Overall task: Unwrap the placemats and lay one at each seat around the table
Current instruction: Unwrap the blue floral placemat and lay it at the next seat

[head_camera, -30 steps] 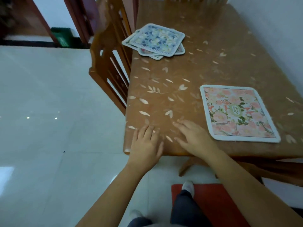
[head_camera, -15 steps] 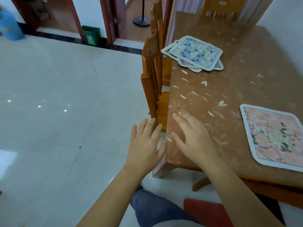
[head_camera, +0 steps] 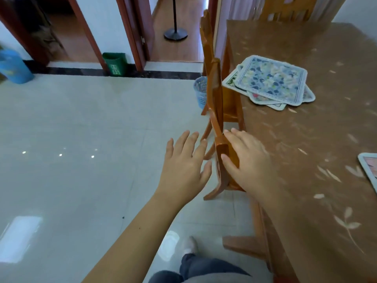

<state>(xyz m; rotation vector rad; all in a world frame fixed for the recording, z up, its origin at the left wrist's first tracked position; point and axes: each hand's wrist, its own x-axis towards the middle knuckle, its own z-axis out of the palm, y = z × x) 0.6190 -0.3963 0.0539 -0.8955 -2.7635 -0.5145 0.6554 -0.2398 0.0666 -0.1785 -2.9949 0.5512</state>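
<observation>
A stack of floral placemats (head_camera: 271, 81), topped by a blue-and-white one, lies on the brown table (head_camera: 318, 144) near its left edge. One pink floral placemat (head_camera: 370, 170) shows at the right border. My left hand (head_camera: 184, 164) hovers open over the floor, left of a wooden chair (head_camera: 216, 111). My right hand (head_camera: 246, 160) is open with straight fingers, at the chair's back rail near the table's left edge. Both hands hold nothing.
The wooden chair is pushed in at the table's left side, and another chair (head_camera: 285, 11) stands at the far end. A pale blue basket (head_camera: 201, 91) sits on the tiled floor behind the chair. A green bin (head_camera: 115, 63) and a blue bin (head_camera: 14, 67) stand by the doorways.
I have moved left along the table; both hands left the table's corner and now reach toward the chair. The pink placemat has slid to the right edge of view.
</observation>
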